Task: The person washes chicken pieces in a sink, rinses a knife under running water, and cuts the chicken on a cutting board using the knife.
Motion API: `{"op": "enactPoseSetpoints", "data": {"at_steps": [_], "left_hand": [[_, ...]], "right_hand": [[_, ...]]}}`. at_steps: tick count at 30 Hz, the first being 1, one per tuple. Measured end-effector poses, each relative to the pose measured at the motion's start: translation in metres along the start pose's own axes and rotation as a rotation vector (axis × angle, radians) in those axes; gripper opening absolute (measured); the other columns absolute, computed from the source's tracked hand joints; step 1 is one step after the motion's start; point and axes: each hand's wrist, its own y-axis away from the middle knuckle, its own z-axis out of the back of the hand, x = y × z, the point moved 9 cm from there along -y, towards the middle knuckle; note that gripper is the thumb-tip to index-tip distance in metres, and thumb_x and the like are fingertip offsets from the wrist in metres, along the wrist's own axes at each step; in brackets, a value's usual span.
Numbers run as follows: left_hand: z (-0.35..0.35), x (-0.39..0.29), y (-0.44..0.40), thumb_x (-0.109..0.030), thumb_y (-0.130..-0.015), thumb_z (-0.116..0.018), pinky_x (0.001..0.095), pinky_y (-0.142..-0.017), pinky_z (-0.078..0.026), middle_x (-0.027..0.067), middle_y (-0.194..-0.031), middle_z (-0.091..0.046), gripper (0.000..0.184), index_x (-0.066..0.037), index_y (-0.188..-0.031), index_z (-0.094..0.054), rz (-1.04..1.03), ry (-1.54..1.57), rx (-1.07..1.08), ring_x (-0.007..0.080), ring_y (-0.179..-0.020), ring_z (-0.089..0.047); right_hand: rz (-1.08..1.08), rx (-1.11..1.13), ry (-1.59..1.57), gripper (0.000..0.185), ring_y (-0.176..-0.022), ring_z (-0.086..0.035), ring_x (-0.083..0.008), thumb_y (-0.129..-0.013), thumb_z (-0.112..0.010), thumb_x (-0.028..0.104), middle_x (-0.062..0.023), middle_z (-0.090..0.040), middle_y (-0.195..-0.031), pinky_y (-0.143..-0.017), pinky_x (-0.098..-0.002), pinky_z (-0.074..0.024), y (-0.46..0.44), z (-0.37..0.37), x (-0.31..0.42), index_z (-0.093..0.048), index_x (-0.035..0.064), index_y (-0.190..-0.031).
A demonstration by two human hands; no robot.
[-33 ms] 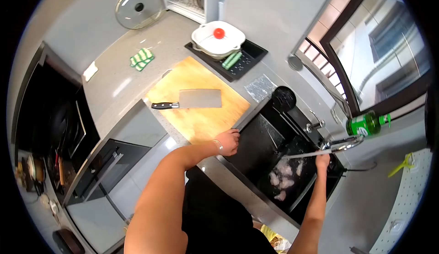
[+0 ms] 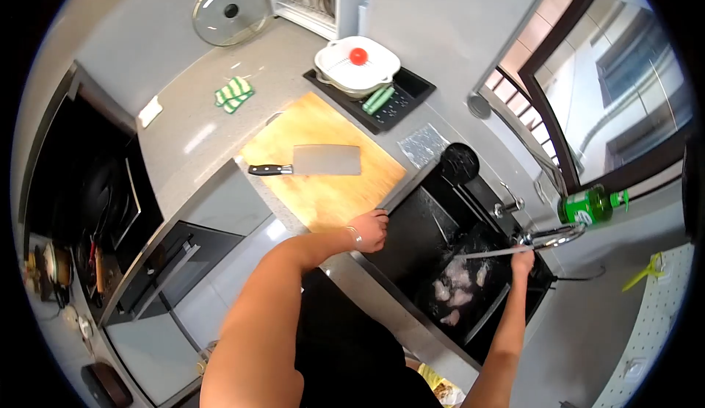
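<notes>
My left hand (image 2: 371,229) rests with curled fingers at the sink's left rim, beside the cutting board's lower right corner; I see nothing in it. My right hand (image 2: 522,259) is closed at the end of the faucet spout (image 2: 557,236), its fingertips partly hidden. Water streams leftward from the spout into the black sink (image 2: 400,243). Several pale, wet pieces of meat (image 2: 457,276) lie in the sink under and near the stream. On the wooden cutting board (image 2: 316,206) lies a cleaver (image 2: 327,160), its black handle pointing left.
A white dish (image 2: 341,66) with a red round item (image 2: 358,56) stands on a black tray (image 2: 411,85), green pieces (image 2: 378,99) beside it. A striped cloth (image 2: 235,94), a glass lid (image 2: 232,11) and a green bottle (image 2: 587,206) are farther out.
The whole view has shifted slightly, so the scene appears a little farther right. Both hands keep their places at the sink rim and the spout.
</notes>
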Motion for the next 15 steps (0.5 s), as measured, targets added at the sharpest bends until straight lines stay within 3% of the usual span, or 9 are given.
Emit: {"op": "enactPoseSetpoints", "data": {"at_steps": [2,4,6,8,10,11,14,15], "left_hand": [[0.012,0.014,0.013,-0.022,-0.068,-0.060,0.0409,-0.104,-0.034,0.0094,-0.073,-0.061,0.020,-0.004,-0.061,-0.064,-0.016,0.005,-0.014,0.0258,-0.095,-0.054],[-0.001,0.008,-0.005,-0.022,-0.069,-0.060,0.0418,-0.104,-0.034,0.0094,-0.072,-0.061,0.020,-0.004,-0.061,-0.064,-0.051,0.029,-0.082,0.0263,-0.094,-0.055],[0.003,0.012,0.021,-0.025,-0.068,-0.058,0.0406,-0.102,-0.035,0.0074,-0.069,-0.061,0.022,-0.005,-0.060,-0.065,-0.044,-0.002,-0.068,0.0243,-0.091,-0.055],[-0.004,0.008,0.014,-0.026,-0.067,-0.058,0.0401,-0.101,-0.036,0.0067,-0.068,-0.061,0.023,-0.006,-0.060,-0.065,-0.041,-0.023,-0.107,0.0235,-0.089,-0.055],[-0.009,0.010,0.010,-0.027,-0.066,-0.058,0.0403,-0.101,-0.036,0.0073,-0.067,-0.061,0.023,-0.006,-0.059,-0.065,-0.034,-0.073,-0.118,0.0238,-0.087,-0.055],[-0.006,0.010,0.014,-0.028,-0.066,-0.058,0.0404,-0.100,-0.036,0.0077,-0.068,-0.061,0.023,-0.006,-0.059,-0.065,-0.031,-0.049,-0.095,0.0241,-0.087,-0.055],[0.002,0.014,0.013,-0.028,-0.066,-0.058,0.0407,-0.100,-0.036,0.0086,-0.069,-0.061,0.024,-0.006,-0.060,-0.066,-0.026,-0.003,-0.077,0.0249,-0.087,-0.055],[0.001,0.013,0.014,-0.028,-0.066,-0.058,0.0408,-0.100,-0.036,0.0088,-0.069,-0.062,0.024,-0.006,-0.061,-0.066,-0.019,0.008,-0.085,0.0251,-0.087,-0.055]], "right_hand": [[-0.034,-0.135,-0.077,0.030,-0.086,-0.060,-0.0438,-0.088,-0.053,0.032,-0.0250,-0.064,-0.088,-0.072,-0.0477,-0.0473,-0.023,-0.004,-0.007,-0.068,0.0071,-0.097],[0.095,-0.233,-0.016,0.028,-0.081,-0.060,-0.0435,-0.089,-0.050,0.030,-0.0224,-0.064,-0.081,-0.068,-0.0478,-0.0468,-0.064,0.004,-0.051,-0.068,0.0104,-0.097],[-0.005,-0.126,0.032,0.037,-0.083,-0.061,-0.0436,-0.088,-0.054,0.031,-0.0268,-0.064,-0.085,-0.072,-0.0493,-0.0475,0.012,0.025,0.025,-0.066,-0.0050,-0.087],[0.016,-0.175,0.133,0.029,-0.080,-0.063,-0.0403,-0.086,-0.056,0.024,-0.0256,-0.064,-0.084,-0.072,-0.0471,-0.0485,0.029,0.038,0.045,-0.066,-0.0031,-0.087],[0.178,0.054,-0.063,0.021,-0.078,-0.065,-0.0363,-0.084,-0.057,0.017,-0.0233,-0.065,-0.082,-0.071,-0.0425,-0.0502,0.021,0.003,0.052,-0.067,-0.0015,-0.089],[0.256,-0.089,-0.110,0.018,-0.078,-0.066,-0.0332,-0.082,-0.059,0.013,-0.0206,-0.066,-0.083,-0.072,-0.0389,-0.0504,0.017,-0.006,0.055,-0.067,-0.0005,-0.092],[0.094,-0.142,-0.268,0.020,-0.080,-0.066,-0.0272,-0.082,-0.060,0.015,-0.0189,-0.067,-0.084,-0.075,-0.0354,-0.0498,0.000,-0.010,0.056,-0.068,-0.0010,-0.090],[0.089,-0.152,-0.230,0.023,-0.082,-0.066,-0.0281,-0.084,-0.060,0.015,-0.0153,-0.069,-0.089,-0.076,-0.0355,-0.0497,-0.002,-0.016,0.053,-0.066,-0.0016,-0.099]]}}
